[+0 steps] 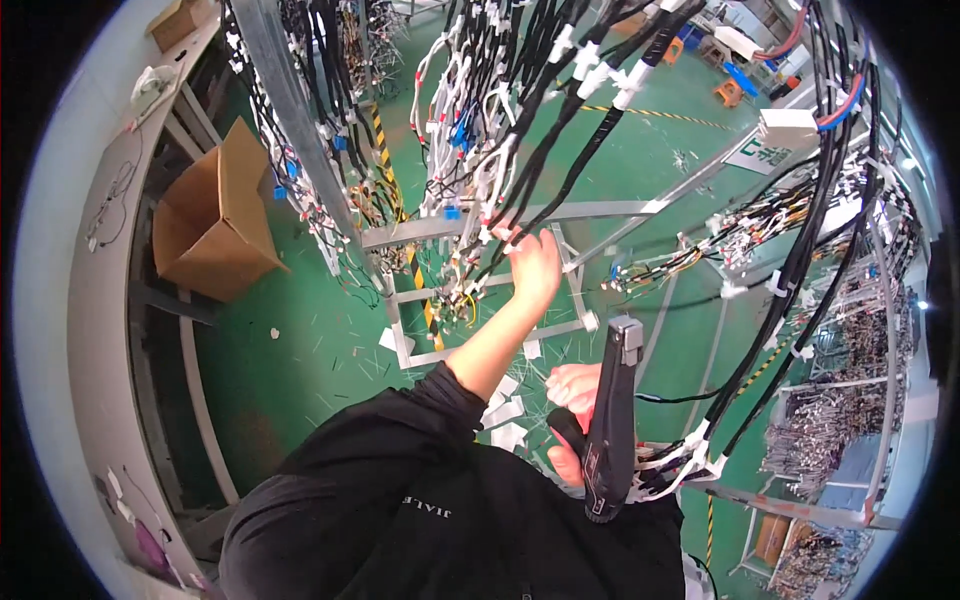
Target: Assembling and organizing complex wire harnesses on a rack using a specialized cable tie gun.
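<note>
My left hand (pixel 535 268) reaches forward, its fingers closed around the lower part of a wire harness with black-sleeved branches (pixel 601 137). The fingertips are partly hidden among the wires. Loose wire ends with small connectors (pixel 463 308) hang just left of that hand. My right hand (pixel 572 388) is nearer my body, its fingers wrapped round the handle of a black gun-shaped hand tool (pixel 612 425) with a grey metal nose. The tool's body covers part of this hand, and its nose points forward.
A metal rack (pixel 610 209) carries hanging harnesses ahead. More black cables (pixel 800 270) hang close on the right, beside harness-loaded racks (pixel 830 430). An open cardboard box (pixel 215 225) stands left by a long bench (pixel 100 300). Paper and tie scraps (pixel 508 410) litter the green floor.
</note>
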`<state>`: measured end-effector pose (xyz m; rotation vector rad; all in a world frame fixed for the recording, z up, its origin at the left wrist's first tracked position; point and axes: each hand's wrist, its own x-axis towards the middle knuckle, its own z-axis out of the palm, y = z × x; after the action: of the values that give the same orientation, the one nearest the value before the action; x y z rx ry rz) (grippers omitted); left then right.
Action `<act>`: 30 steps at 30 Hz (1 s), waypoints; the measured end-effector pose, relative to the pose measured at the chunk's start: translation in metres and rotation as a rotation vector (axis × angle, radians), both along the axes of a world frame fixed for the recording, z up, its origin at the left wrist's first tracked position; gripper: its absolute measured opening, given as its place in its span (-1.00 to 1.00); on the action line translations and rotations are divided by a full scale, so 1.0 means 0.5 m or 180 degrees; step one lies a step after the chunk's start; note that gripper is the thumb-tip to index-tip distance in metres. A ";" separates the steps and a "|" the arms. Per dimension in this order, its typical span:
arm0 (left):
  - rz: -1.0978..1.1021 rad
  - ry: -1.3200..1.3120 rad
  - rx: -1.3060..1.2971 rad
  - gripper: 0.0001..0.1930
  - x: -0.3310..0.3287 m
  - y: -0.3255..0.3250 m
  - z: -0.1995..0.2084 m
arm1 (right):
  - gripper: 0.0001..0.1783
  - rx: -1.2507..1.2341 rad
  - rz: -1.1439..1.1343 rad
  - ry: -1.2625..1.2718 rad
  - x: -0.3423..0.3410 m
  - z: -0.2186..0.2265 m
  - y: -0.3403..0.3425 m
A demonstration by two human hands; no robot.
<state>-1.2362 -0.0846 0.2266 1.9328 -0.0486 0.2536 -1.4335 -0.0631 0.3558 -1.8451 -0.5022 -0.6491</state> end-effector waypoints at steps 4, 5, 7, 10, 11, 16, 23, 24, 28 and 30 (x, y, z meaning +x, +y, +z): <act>0.0153 0.0094 0.0442 -0.21 0.043 0.057 -0.050 | -0.47 0.0255 -0.0125 -0.0090 -0.005 -0.029 0.015; 0.0687 -0.0736 0.0926 -0.20 0.053 0.052 -0.084 | -0.47 0.0243 -0.0143 -0.0082 -0.002 -0.029 0.010; 0.0915 -0.0515 0.1263 -0.15 0.076 0.061 -0.136 | -0.46 0.0124 -0.0049 0.0053 -0.002 -0.023 0.007; 0.1449 -0.0325 0.0986 -0.15 0.191 0.129 -0.239 | -0.47 0.0160 0.0173 0.0086 0.000 -0.019 0.025; 0.1560 -0.0240 0.0714 -0.14 0.204 0.124 -0.208 | -0.47 0.0263 0.0109 0.0083 -0.002 -0.026 0.021; 0.1090 0.0384 -0.0480 -0.34 0.193 0.196 -0.024 | -0.45 -0.0109 0.0038 0.0245 -0.015 -0.017 -0.008; -0.3852 0.0812 -0.0205 -0.68 0.100 0.417 -0.015 | -0.56 -0.0613 -0.0835 0.1092 0.001 0.023 -0.004; -0.4457 0.1189 -0.0800 -0.65 0.077 0.450 0.052 | -0.55 -0.0627 -0.0778 0.1226 0.000 0.018 -0.012; -0.4826 0.2081 -0.2167 -0.64 0.058 0.547 0.017 | -0.55 -0.0711 -0.0334 0.1323 0.024 0.008 0.014; -0.4640 0.2880 -0.2732 -0.62 0.029 0.593 0.024 | -0.56 -0.0969 -0.0449 0.1260 0.025 0.003 0.039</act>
<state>-1.2216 0.2118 0.2384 0.6560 -0.5934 -1.3300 -1.4207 -0.0438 0.3572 -2.2450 -0.2164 -0.2934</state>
